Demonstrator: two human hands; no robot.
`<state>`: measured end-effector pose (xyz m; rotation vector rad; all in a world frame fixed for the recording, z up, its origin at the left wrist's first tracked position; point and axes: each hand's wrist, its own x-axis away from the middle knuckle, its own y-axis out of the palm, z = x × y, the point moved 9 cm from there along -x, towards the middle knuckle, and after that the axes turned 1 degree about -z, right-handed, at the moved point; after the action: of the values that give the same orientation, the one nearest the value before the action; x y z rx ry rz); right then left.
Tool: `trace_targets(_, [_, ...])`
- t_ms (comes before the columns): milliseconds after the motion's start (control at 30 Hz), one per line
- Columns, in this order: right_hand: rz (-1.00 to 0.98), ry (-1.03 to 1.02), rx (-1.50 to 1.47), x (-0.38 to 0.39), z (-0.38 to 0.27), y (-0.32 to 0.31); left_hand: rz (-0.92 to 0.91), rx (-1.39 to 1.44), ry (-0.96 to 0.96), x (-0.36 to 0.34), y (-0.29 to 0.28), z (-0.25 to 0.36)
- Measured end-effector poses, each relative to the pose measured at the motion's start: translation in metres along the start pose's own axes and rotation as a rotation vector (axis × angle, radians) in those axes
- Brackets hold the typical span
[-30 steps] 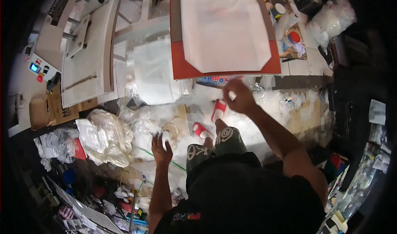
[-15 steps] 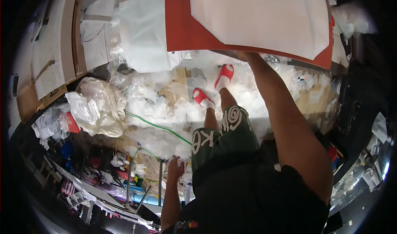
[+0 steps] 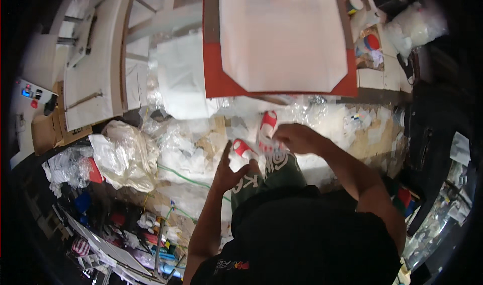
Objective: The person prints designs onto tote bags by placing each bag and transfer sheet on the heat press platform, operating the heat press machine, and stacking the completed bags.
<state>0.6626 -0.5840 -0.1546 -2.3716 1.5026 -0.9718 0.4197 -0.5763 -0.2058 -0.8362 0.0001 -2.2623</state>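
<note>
A person's left hand [image 3: 232,170] spreads its thumb from its fingers; the right hand [image 3: 298,139] curls inward beside a blurred, pale, red-marked piece [image 3: 266,145] between them, whether pinched one cannot tell. Beyond, a flat red rectangular board [image 3: 215,78] bears a smooth white clipped-corner sheet [image 3: 284,41], apparently to keep it level.

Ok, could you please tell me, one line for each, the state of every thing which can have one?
Left grip: open, nothing visible in it.
Right grip: curled; too blurred to tell whether it holds something.
Red board: partly covered.
White sheet: spread out on the board.
Pale plastic bag: crumpled.
Green cord: slack, curving.
Red sandals: worn.
</note>
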Motion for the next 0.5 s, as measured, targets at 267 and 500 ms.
trace_targets(267, [0.204, -0.063, 0.023, 0.047, -0.064, -0.188, -0.359, 0.362, 0.123, -0.059, -0.028, 0.213])
trace_targets(500, [0.236, -0.046, -0.031, 0.006, -0.062, -0.292, -0.546, 0.425, 0.415, -0.115, -0.030, 0.319])
